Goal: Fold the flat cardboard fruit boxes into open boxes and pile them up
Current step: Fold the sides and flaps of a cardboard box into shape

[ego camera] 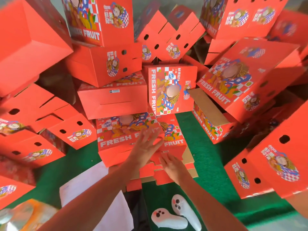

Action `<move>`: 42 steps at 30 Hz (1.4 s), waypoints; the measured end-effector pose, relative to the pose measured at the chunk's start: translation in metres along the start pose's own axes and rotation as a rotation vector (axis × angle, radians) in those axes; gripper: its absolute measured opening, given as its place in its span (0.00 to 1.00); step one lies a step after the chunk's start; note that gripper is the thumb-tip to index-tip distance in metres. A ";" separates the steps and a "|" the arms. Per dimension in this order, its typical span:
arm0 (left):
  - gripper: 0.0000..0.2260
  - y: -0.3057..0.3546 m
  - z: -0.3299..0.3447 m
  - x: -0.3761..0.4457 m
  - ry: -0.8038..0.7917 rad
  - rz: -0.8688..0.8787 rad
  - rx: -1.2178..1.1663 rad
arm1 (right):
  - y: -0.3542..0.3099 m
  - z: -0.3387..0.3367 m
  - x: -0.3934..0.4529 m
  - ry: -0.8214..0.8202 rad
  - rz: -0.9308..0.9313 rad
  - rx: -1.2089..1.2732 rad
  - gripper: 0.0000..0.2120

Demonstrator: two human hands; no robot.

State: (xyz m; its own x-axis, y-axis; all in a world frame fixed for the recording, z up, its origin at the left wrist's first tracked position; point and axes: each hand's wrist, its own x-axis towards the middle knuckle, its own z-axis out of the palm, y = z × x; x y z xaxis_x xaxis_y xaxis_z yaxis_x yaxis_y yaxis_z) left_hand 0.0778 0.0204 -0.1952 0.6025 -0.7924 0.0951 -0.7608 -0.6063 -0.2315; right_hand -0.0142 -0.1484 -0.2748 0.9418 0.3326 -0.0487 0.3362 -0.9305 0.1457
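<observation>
The left fingers [150, 135] were spread and straight, blurred at the tips, lying over the printed top of a flat box [126, 135] on the green floor [205, 147] in front of the person. That box was red, with white "FRESH FRUIT" lettering, a red-and-white check pattern and a cartoon picture in orange and blue; it sat on top of a low stack of flats [188, 165] whose brown inner card showed at the right edge. The right fingers [164, 158] were straight and close together, pointing away from the person and resting on a red flap [150, 169] at the near edge of the stack; whether they pinched it could not be told. The left hand [145, 145] lay palm down with the bare forearm running back to the lower left; the right hand [171, 165] lay lower and nearer, its forearm running to the lower right. Around them, folded boxes [113, 100] of the same print were piled at many angles, some showing round holes in their sides. Two white socks [176, 212] with small faces lay on the floor between the arms, and a white sheet [83, 189] lay under the left forearm.
</observation>
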 end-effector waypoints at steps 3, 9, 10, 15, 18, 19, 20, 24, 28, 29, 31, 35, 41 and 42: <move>0.26 -0.005 -0.009 0.004 -0.074 -0.066 0.044 | 0.004 -0.006 -0.006 0.097 -0.045 -0.073 0.20; 0.36 -0.006 -0.018 0.012 -0.143 -0.054 0.059 | 0.010 -0.022 -0.065 0.205 -0.187 -0.031 0.19; 0.36 -0.007 -0.016 0.016 -0.131 -0.038 0.050 | 0.012 -0.028 -0.075 0.244 -0.206 -0.031 0.16; 0.31 -0.018 -0.030 0.027 -0.217 -0.030 0.020 | 0.025 -0.069 -0.113 0.506 -0.275 -0.093 0.11; 0.35 -0.027 -0.046 0.030 -0.278 -0.031 -0.055 | 0.042 -0.109 -0.122 0.590 -0.270 -0.171 0.06; 0.34 -0.030 -0.056 0.031 -0.316 -0.038 -0.106 | 0.049 -0.122 -0.122 0.601 -0.251 -0.180 0.07; 0.31 -0.032 -0.062 0.034 -0.332 -0.051 -0.165 | 0.056 -0.134 -0.121 0.615 -0.230 -0.183 0.08; 0.31 -0.053 -0.105 0.041 -0.399 -0.155 -0.606 | 0.083 -0.181 -0.116 0.766 -0.144 -0.135 0.06; 0.43 -0.079 -0.153 0.029 -0.483 -0.062 -1.060 | 0.102 -0.224 -0.103 0.894 0.012 -0.075 0.06; 0.38 -0.085 -0.163 0.026 -0.533 -0.053 -1.188 | 0.104 -0.233 -0.097 0.901 0.026 -0.067 0.07; 0.26 -0.084 -0.180 0.019 -0.631 -0.106 -1.355 | 0.104 -0.239 -0.089 0.864 0.032 -0.064 0.09; 0.22 -0.078 -0.202 0.004 -0.578 -0.012 -1.114 | 0.086 -0.244 -0.068 0.790 0.015 -0.046 0.10; 0.24 -0.079 -0.202 -0.004 -0.550 -0.230 -1.017 | 0.063 -0.243 -0.060 0.710 -0.015 0.037 0.14; 0.18 -0.079 -0.200 -0.003 -0.537 -0.268 -1.034 | 0.056 -0.243 -0.058 0.709 -0.042 0.045 0.14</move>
State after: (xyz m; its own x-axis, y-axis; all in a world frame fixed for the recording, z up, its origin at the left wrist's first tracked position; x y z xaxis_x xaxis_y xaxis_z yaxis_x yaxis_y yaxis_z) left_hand 0.0883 0.0575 0.0165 0.6081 -0.6523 -0.4524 -0.2810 -0.7099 0.6458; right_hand -0.0509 -0.1821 -0.0238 0.7043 0.3741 0.6033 0.3864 -0.9150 0.1163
